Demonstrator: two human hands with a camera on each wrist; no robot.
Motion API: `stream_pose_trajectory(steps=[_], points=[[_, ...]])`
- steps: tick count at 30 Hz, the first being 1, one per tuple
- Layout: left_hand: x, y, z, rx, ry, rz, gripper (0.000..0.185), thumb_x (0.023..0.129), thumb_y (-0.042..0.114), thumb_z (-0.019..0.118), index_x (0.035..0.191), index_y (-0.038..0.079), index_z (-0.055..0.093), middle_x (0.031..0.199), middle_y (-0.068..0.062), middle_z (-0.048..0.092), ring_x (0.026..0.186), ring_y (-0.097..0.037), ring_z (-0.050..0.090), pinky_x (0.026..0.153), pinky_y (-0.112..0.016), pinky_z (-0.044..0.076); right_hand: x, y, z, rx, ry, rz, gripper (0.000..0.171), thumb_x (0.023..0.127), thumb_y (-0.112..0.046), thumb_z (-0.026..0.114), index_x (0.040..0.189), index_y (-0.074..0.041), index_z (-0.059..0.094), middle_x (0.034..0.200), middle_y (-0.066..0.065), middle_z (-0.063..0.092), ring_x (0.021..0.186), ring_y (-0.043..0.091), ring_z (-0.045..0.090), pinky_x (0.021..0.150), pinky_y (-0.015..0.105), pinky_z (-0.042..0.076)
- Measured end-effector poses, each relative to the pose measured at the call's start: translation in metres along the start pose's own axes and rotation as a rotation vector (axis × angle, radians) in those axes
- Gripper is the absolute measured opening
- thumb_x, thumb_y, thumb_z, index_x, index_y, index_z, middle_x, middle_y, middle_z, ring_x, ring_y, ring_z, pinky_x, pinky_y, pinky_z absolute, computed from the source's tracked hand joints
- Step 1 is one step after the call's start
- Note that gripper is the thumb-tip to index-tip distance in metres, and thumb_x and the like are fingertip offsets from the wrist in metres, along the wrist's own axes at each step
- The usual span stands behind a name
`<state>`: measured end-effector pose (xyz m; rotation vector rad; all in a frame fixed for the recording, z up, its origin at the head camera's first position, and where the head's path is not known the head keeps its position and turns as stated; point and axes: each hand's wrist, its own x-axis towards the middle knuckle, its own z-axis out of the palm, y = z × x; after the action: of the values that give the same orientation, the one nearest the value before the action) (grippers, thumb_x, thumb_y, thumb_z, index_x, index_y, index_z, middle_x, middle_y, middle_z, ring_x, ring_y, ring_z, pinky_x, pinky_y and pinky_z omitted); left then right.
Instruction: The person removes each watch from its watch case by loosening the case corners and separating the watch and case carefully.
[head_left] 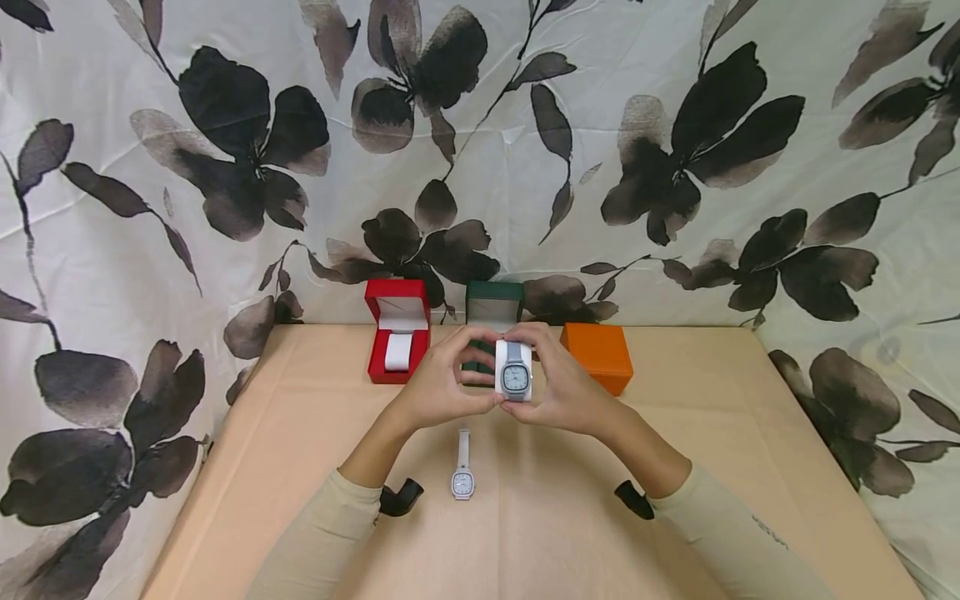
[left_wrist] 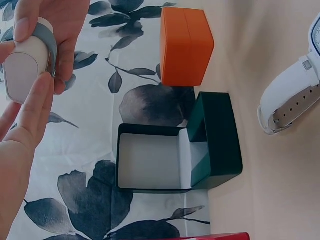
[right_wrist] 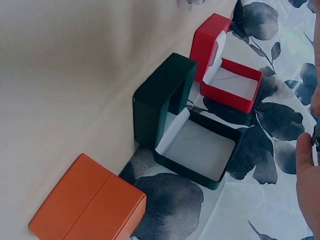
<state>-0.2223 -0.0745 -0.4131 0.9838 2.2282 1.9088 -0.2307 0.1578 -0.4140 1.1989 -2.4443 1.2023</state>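
Over the table [head_left: 720, 492], 1 blue watch [head_left: 515, 379] risking a slip

Left hand [head_left: 437, 385] and right hand [head_left: 567, 387] are pinching its cushion [left_wrist: 24, 66]; from there, the green box [head_left: 495, 312] is standing at 11 o'clock, the white watch [head_left: 462, 482] lying at 7. Uneven squeezing could be popping the strap [head_left: 514, 352] loose.

A close-fitting, pale beige fabric left sleeve [head_left: 322, 525] has a curved black piece [head_left: 401, 498] at its inner edge. To its right, a matching right sleeve [head_left: 723, 521] bears small dark marking [head_left: 770, 532] and a similar black attachment [head_left: 634, 501].
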Motion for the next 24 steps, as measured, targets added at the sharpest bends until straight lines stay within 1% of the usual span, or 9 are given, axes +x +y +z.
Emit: stream_pose_trajectory(steps=[3,8,14,17,20,24], points=[[-0.002,0.001,-0.001,0.013,-0.009,-0.012,0.072,0.077,-0.003,0.085,0.14,0.008,0.05,0.138,-0.012,0.053,0.109,-0.029,0.067,0.09,-0.052,0.061,-0.002,-0.004,0.002,0.011,-0.001,0.017,0.09,0.072,-0.018,0.094,0.142,-0.011,0.04,0.145,0.007,0.045,0.127,0.02,0.05,0.106,0.041,0.053],[-0.006,0.003,-0.003,0.025,-0.025,-0.02,0.072,0.077,-0.002,0.085,0.14,0.008,0.05,0.137,-0.012,0.053,0.11,-0.028,0.067,0.091,-0.055,0.06,-0.004,-0.009,0.004,0.024,0.009,0.026,0.09,0.071,-0.018,0.095,0.142,-0.01,0.04,0.144,0.008,0.045,0.128,0.021,0.051,0.106,0.045,0.054],[-0.01,0.006,-0.005,0.03,-0.037,-0.024,0.072,0.076,0.0,0.085,0.138,0.009,0.05,0.134,-0.011,0.054,0.108,-0.028,0.067,0.09,-0.056,0.06,-0.006,-0.015,0.007,-0.014,0.029,0.033,0.092,0.068,-0.021,0.098,0.139,-0.008,0.041,0.14,0.008,0.047,0.124,0.021,0.052,0.104,0.047,0.055],[-0.011,0.008,-0.006,0.029,-0.042,-0.022,0.071,0.077,0.0,0.085,0.138,0.01,0.05,0.134,-0.011,0.054,0.107,-0.028,0.067,0.09,-0.056,0.06,-0.007,-0.017,0.008,-0.036,0.031,0.032,0.093,0.068,-0.022,0.098,0.139,-0.007,0.04,0.14,0.009,0.046,0.123,0.022,0.052,0.103,0.047,0.055],[-0.013,0.008,-0.007,0.022,-0.049,-0.02,0.07,0.078,0.0,0.084,0.138,0.01,0.05,0.135,-0.011,0.053,0.108,-0.027,0.067,0.091,-0.056,0.06,-0.009,-0.02,0.01,-0.038,0.029,0.043,0.093,0.069,-0.02,0.097,0.141,-0.007,0.039,0.142,0.01,0.045,0.125,0.022,0.051,0.104,0.048,0.055],[-0.015,0.008,-0.008,0.016,-0.057,-0.019,0.069,0.079,-0.001,0.083,0.138,0.01,0.05,0.135,-0.009,0.053,0.109,-0.026,0.067,0.091,-0.049,0.061,-0.01,-0.023,0.013,-0.027,0.029,0.061,0.092,0.071,-0.015,0.095,0.143,-0.007,0.037,0.144,0.011,0.043,0.125,0.022,0.05,0.103,0.046,0.056]])
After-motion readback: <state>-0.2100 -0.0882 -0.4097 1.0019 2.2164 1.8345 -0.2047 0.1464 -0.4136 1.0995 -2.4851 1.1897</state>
